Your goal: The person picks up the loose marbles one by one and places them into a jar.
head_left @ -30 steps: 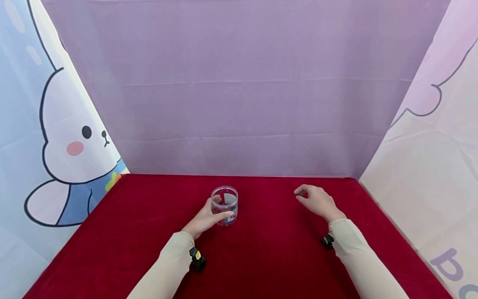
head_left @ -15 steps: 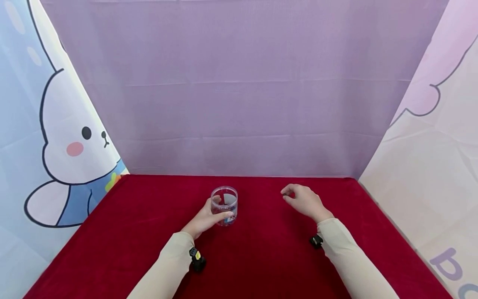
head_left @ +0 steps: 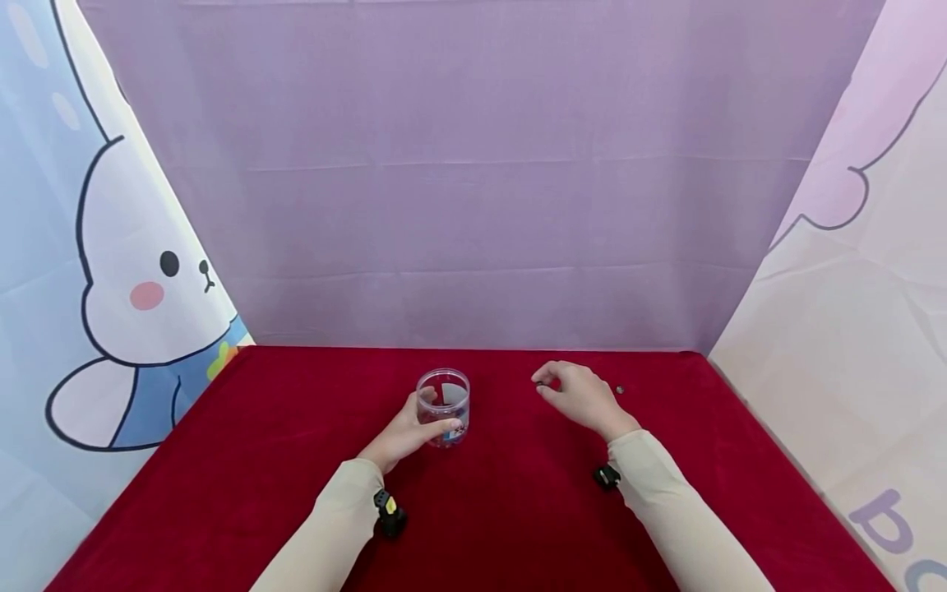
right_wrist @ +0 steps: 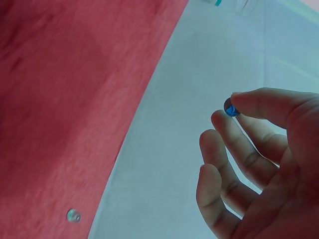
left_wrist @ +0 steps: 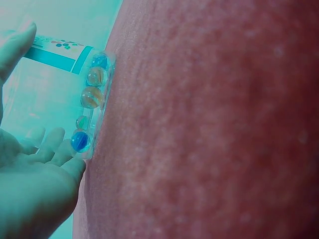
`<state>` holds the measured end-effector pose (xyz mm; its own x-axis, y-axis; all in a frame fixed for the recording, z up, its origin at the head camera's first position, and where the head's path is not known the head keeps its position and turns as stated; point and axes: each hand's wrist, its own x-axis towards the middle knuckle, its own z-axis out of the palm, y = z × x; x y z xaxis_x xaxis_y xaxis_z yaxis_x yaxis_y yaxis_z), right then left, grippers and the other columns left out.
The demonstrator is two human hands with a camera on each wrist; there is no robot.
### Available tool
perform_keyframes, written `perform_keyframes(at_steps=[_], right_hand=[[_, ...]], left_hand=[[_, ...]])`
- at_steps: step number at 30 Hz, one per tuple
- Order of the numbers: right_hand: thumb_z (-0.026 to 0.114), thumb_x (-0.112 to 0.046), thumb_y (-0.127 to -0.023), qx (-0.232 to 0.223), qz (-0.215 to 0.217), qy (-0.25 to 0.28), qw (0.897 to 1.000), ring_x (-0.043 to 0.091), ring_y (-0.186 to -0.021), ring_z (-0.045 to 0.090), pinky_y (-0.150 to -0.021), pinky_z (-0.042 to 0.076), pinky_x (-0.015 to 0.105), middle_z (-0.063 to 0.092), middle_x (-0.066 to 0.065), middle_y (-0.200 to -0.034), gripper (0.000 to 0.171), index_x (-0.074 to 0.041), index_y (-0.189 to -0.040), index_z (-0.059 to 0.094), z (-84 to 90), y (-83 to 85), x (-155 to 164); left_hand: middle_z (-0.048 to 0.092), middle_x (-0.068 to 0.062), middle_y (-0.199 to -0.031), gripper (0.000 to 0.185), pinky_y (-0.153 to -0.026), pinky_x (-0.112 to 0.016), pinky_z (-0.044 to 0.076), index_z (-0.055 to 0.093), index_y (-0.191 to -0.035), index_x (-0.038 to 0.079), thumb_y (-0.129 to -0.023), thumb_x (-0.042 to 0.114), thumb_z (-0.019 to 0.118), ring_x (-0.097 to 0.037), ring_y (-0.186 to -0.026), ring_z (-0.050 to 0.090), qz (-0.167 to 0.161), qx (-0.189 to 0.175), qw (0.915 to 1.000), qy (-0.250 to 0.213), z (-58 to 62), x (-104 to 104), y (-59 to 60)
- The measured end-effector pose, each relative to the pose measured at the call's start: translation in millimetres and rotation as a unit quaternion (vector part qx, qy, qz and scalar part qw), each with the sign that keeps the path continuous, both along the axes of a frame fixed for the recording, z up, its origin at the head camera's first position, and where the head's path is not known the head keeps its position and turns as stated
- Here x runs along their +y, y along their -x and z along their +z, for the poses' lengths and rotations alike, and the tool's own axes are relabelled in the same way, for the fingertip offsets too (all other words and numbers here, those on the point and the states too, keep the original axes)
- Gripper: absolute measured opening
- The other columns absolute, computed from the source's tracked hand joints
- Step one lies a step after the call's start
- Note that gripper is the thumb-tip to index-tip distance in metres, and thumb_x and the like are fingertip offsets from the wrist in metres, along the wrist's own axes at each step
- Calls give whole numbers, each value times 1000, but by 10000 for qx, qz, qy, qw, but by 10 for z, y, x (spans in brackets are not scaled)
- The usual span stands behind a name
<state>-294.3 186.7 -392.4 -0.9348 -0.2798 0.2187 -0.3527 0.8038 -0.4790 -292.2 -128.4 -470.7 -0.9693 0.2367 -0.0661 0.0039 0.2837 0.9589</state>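
Moving leftward, the right hand pinches a round blue glass marble; the left hand grips the clear plastic jar on the red velvety surface, before a lilac cloth backdrop.

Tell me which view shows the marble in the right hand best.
The right wrist view: the blue marble sits large between thumb and fingertip of the right hand. The head view shows only a tiny dark speck at the fingertips; the left wrist view misses it.

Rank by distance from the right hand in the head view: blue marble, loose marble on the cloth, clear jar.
1. blue marble: pinched in the right hand.
2. loose marble: on the cloth, just right of it.
3. clear jar: leftward, held by the left hand.
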Motion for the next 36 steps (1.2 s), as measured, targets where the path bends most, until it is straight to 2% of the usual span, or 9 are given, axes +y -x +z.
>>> perform_keyframes(at_steps=[15,23,36], right_hand=[[72,-20,-94,172,216,322,9991,11,-82,60,-73,52,36,67,-5,-106,18,-22,-111,71,20,-5,-331],[73,-21,-94,213,333,490,9980,9,-79,58,-70,52,32,66,-7,-106,19,-25,-112,71,-55,-23,-515],[72,-19,-94,573,684,653,9939,8,-77,59,-68,53,30,67,-6,-105,19,-21,-113,71,-79,-39,-797]], left_hand=[[33,-10,-154,100,-108,-61,35,23,-155,13,-82,49,81,-33,-140,31,45,14,10000,7,-4,2,14],[34,-11,-153,100,-107,-63,34,23,-154,12,-81,50,81,-34,-139,32,60,-20,10000,39,-13,9,18],[35,-12,-153,102,-107,-65,33,20,-155,11,-82,48,81,-35,-138,33,22,-43,10000,-32,-13,7,41]])
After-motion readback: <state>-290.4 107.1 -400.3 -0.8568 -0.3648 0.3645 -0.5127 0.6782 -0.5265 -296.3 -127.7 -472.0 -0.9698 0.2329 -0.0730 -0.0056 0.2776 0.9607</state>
